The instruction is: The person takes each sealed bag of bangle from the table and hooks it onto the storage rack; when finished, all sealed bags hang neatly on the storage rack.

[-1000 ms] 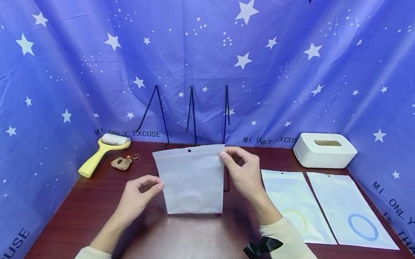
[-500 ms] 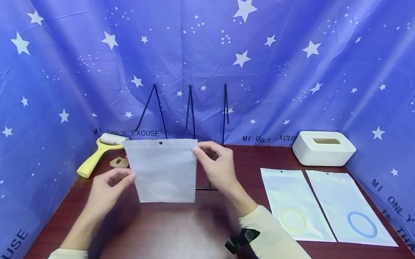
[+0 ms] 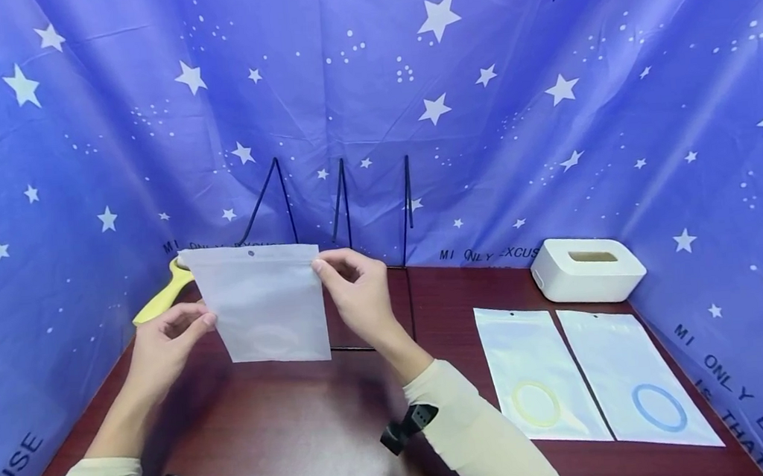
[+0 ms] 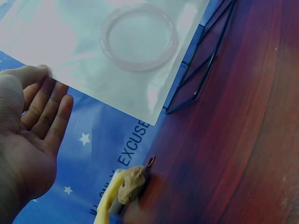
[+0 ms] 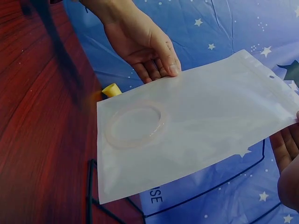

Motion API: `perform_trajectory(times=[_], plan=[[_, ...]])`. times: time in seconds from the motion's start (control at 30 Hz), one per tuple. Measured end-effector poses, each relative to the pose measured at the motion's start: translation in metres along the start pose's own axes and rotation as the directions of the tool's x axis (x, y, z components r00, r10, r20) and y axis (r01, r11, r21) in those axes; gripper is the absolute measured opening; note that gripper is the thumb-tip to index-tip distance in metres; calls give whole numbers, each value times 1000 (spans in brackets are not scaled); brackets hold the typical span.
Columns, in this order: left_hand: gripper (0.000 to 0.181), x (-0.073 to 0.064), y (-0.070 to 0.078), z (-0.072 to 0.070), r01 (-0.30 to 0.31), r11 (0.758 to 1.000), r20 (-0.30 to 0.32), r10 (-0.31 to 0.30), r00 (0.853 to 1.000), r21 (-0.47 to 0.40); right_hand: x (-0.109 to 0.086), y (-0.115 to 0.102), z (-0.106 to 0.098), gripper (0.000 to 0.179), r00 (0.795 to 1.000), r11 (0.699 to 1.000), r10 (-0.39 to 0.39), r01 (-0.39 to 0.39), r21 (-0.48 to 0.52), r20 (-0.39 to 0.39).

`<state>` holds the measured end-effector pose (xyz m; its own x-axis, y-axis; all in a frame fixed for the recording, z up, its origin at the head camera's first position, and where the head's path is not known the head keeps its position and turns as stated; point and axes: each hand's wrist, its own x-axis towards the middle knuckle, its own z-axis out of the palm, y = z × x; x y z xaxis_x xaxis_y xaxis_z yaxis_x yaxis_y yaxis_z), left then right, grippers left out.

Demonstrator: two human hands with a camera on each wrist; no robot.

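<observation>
Between both hands hangs a white translucent zip pouch (image 3: 261,300), raised upright in front of the black wire rack (image 3: 344,196). Through its film near the bottom shows a pale pinkish ring (image 5: 135,125), also visible in the left wrist view. My left hand (image 3: 164,348) pinches the pouch's left edge between thumb and fingers. At the upper right edge, my right hand (image 3: 358,288) pinches it just below the zip strip. Two more pouches lie flat on the right: one with a yellow ring (image 3: 536,404), the other with a blue ring (image 3: 659,407).
A white tissue box (image 3: 588,270) stands at the back right of the dark red table (image 3: 289,432). Behind the held pouch are a yellow-handled lint roller (image 3: 164,296) and a small brown charm (image 4: 133,184). A blue starry curtain surrounds the table.
Both hands have carried the pouch leftward and somewhat upward, away from the middle of the rack. It now covers the brown charm and part of the lint roller in the head view.
</observation>
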<state>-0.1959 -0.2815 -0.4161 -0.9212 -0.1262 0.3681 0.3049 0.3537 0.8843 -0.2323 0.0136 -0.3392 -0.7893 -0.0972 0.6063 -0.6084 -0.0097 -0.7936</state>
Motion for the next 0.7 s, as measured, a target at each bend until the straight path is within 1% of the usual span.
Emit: perform_trajectory(times=[0.1, 0.27, 0.43, 0.6, 0.7], plan=[[15, 2, -2, -3, 5, 1000, -22, -5, 1000, 0, 4, 0, 6, 12, 1000, 1000, -6, 6, -6, -2], [14, 7, -6, -4, 33, 999, -60, -33, 998, -4, 9, 2, 12, 12, 1000, 1000, 1, -1, -28, -4], [9, 11, -8, -5, 49, 996, -93, -56, 994, -78, 14, 5, 16, 12, 1000, 999, 8, -8, -32, -7], [12, 14, -10, -3, 54, 982, -126, -78, 989, -182, 17, 5, 18, 13, 1000, 1000, 9, -9, -4, 4], [13, 18, -14, 0, 65, 974, -121, -93, 988, -217, 18, 8, 18, 13, 1000, 1000, 27, -27, 2, -3]])
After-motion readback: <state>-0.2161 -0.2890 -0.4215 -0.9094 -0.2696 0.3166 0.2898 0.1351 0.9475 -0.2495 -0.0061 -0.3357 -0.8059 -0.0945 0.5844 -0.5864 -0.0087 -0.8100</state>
